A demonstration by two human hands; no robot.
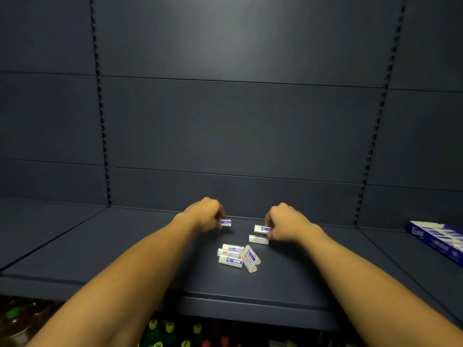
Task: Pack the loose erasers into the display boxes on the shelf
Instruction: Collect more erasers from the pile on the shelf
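Small white erasers with blue and red sleeves lie on the dark blue shelf (125,251). My left hand (204,216) pinches one eraser (226,223) just above the shelf, at the back of the group. My right hand (285,225) pinches another eraser (260,229), and a further one (258,239) lies right below its fingers. A loose pile of several erasers (238,256) sits nearer the front, between my forearms. A blue and white display box (437,240) lies on the neighbouring shelf at the far right, partly cut off by the frame.
The shelf's back panel (238,121) rises right behind my hands, with slotted uprights (105,146) on the left and right. Below the shelf's front edge (250,311), bottles with yellow, green and red caps (172,326) stand on a lower level.
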